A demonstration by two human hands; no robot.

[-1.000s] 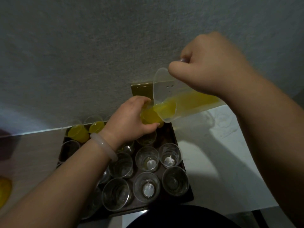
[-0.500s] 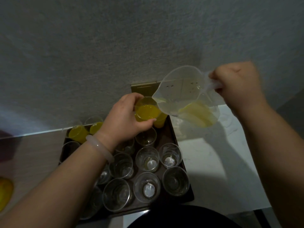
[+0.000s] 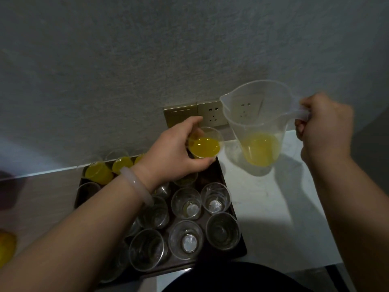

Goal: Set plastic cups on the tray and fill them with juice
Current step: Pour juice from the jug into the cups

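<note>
Edges: the wall (image 3: 126, 70) runs just behind the far edge of the tray (image 3: 212, 175). A wall socket (image 3: 212, 115) sits above the tray's far right corner. The tray's near edge lies at the counter's front.
Open room: the white counter (image 3: 273, 207) stretches to the right of the tray. The left forearm crosses the tray's left half.
Held cup: the plastic cup (image 3: 204, 147) is over the tray's far right corner, upright with its mouth up. It is clear and about half full of yellow juice. The hand hides its base.
Left hand: the left hand (image 3: 174, 157) has its fingers and thumb curled round that cup from the left. A pale bracelet (image 3: 136, 184) is on the wrist.
Jug: the clear measuring jug (image 3: 256, 123) is right of the tray and upright, with its spout toward the tray and its handle away. Juice (image 3: 259, 148) fills only the bottom. I cannot tell whether it touches the counter.
Right hand: the right hand (image 3: 324, 131) is clenched round the jug's handle.
Other cups: filled cups (image 3: 99, 172) line the tray's far left. Empty cups (image 3: 186, 204) stand upright in rows on the near half, almost rim to rim.
</note>
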